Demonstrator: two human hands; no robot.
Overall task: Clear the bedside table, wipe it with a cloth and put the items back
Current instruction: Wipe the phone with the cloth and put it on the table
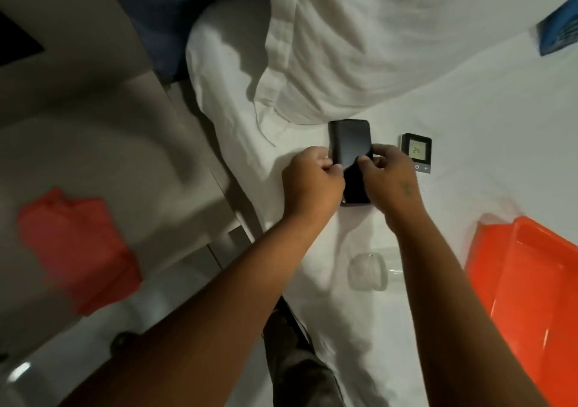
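Note:
Over the white bed sheet (469,109), my left hand (312,184) and my right hand (391,178) pinch a flat black case (350,139) by its left and right edges. A dark phone (356,187) lies just below the case between my hands, its top end under my fingers; I cannot tell whether it rests on the sheet. An orange cloth (75,250) lies bunched on the grey bedside table (93,156) at the left. A small remote with a lit screen (416,152) lies on the sheet right of my right hand.
A clear glass object (367,270) lies on the sheet near my right forearm. An orange plastic tray (531,281) sits on the bed at the right. A white pillow (375,47) lies behind the case. A blue item (560,31) is at the far right edge.

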